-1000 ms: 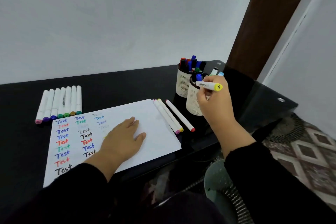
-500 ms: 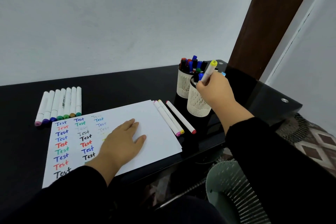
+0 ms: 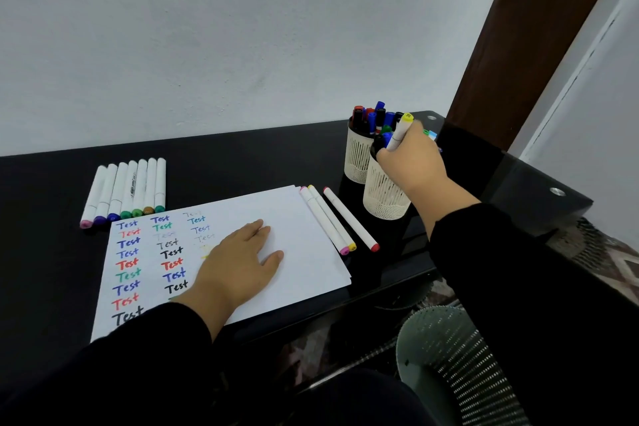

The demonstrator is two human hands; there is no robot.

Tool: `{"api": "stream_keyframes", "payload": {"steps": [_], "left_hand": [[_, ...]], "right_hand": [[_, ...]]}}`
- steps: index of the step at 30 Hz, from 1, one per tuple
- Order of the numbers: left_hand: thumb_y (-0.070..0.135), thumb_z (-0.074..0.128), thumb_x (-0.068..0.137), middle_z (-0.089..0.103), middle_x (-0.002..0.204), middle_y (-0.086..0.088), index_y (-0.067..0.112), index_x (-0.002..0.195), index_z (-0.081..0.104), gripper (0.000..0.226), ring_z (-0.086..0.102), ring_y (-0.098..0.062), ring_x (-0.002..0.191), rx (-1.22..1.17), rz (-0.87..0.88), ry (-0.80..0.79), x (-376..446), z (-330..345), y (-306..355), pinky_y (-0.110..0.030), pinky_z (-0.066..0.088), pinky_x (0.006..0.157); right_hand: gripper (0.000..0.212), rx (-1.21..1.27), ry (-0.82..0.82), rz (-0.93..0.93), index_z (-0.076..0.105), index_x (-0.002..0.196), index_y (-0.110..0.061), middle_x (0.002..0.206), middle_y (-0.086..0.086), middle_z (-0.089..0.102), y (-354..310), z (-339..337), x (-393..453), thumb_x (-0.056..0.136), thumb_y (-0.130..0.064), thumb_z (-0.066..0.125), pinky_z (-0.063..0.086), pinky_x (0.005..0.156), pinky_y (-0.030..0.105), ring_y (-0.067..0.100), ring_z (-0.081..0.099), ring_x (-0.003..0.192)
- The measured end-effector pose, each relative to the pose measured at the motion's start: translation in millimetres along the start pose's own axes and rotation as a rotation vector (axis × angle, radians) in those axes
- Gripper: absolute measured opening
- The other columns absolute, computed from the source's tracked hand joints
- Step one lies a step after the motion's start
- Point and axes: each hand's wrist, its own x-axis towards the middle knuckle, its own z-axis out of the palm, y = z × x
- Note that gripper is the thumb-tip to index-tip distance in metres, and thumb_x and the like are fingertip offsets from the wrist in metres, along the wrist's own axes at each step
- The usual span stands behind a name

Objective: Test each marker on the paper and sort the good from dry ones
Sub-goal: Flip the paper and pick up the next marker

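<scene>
A white sheet of paper lies on the black desk, with columns of coloured "Test" words on its left part. My left hand rests flat on the paper. My right hand grips a white marker with a yellow cap, held upright over the nearer white mesh cup. A second mesh cup behind it holds several markers. A row of several white markers lies left of the paper's top edge. Three white markers lie by the paper's right edge.
A grey wall stands close behind the desk. A brown door frame rises at the right. A green mesh bin sits on the floor below the desk's front right edge, on a patterned rug.
My right hand turned the yellow-capped marker from lying sideways to upright and lowered it toward the nearer cup. My left hand stayed on the paper.
</scene>
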Motion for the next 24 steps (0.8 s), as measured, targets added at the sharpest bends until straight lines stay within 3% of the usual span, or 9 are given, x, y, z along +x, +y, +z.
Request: {"api": "stream_keyframes", "payload": {"steps": [1,3,10,14,17,19,22,24], "left_hand": [[0.051,0.031,0.096,0.006,0.155,0.017,0.026,0.149,0.017,0.061,0.009,-0.007,0.142,0.0,-0.002,0.0,0.0,0.1,-0.2,-0.025,0.011,0.113],[0.051,0.032,0.096,0.006,0.155,0.017,0.026,0.149,0.017,0.061,0.009,-0.007,0.142,-0.004,-0.004,0.001,-0.1,0.5,-0.4,-0.025,0.011,0.113],[0.051,0.033,0.095,0.008,0.155,0.017,0.027,0.149,0.019,0.06,0.011,-0.007,0.142,-0.006,-0.007,0.008,-0.6,0.4,1.2,-0.025,0.012,0.113],[0.051,0.033,0.095,0.009,0.155,0.016,0.026,0.149,0.019,0.061,0.011,-0.008,0.142,0.002,-0.003,0.004,-0.6,-0.1,1.8,-0.025,0.011,0.113],[0.051,0.032,0.095,0.008,0.155,0.016,0.026,0.149,0.019,0.061,0.011,-0.008,0.142,0.0,-0.004,0.002,-0.9,-0.5,1.4,-0.026,0.011,0.114],[0.051,0.032,0.096,0.008,0.156,0.015,0.026,0.149,0.018,0.061,0.01,-0.008,0.142,0.001,-0.006,-0.002,-1.3,-0.4,1.0,-0.026,0.011,0.114],[0.051,0.031,0.096,0.007,0.156,0.013,0.025,0.149,0.017,0.061,0.008,-0.009,0.143,0.025,-0.006,-0.008,-1.5,0.3,2.0,-0.026,0.009,0.115],[0.052,0.03,0.096,0.008,0.156,0.011,0.025,0.149,0.019,0.061,0.008,-0.01,0.143,0.051,-0.011,0.004,-1.8,0.4,3.2,-0.027,0.008,0.115]], "right_hand": [[0.029,0.011,0.003,-0.001,0.049,0.111,-0.006,0.1,0.01,0.06,0.5,1.1,0.4,0.087,-0.021,0.054,0.05,0.074,0.036,0.027,0.058,0.094],[0.03,-0.019,-0.02,0.008,0.052,0.111,-0.008,0.102,0.009,0.062,1.5,1.7,2.5,0.087,-0.027,0.057,0.048,0.072,0.035,0.025,0.059,0.093],[0.016,-0.035,-0.032,-0.052,0.049,0.088,-0.013,0.073,0.001,0.052,0.4,-2.9,1.6,0.092,-0.029,0.05,0.033,0.051,0.025,0.02,0.052,0.072],[0.013,0.056,0.05,-0.084,0.04,0.097,-0.014,0.085,0.006,0.056,4.2,1.8,-2.4,0.095,-0.025,0.048,0.03,0.047,0.025,0.022,0.053,0.076],[0.018,-0.01,0.03,-0.081,0.047,0.1,-0.012,0.087,0.004,0.053,5.1,3.4,-3.9,0.093,-0.026,0.056,0.034,0.056,0.026,0.019,0.049,0.077],[0.018,-0.043,0.013,-0.074,0.051,0.096,-0.012,0.082,0.003,0.053,4.3,3.3,-3.0,0.092,-0.028,0.057,0.031,0.05,0.025,0.017,0.048,0.071],[0.019,-0.044,0.034,-0.096,0.052,0.091,-0.01,0.077,0.005,0.055,4.2,4.9,-2.7,0.095,-0.029,0.049,0.028,0.046,0.024,0.018,0.049,0.064],[0.017,0.0,0.057,-0.111,0.05,0.102,-0.012,0.081,0.007,0.059,5.3,6.2,-3.5,0.097,-0.027,0.045,0.03,0.047,0.024,0.021,0.054,0.069]]}}
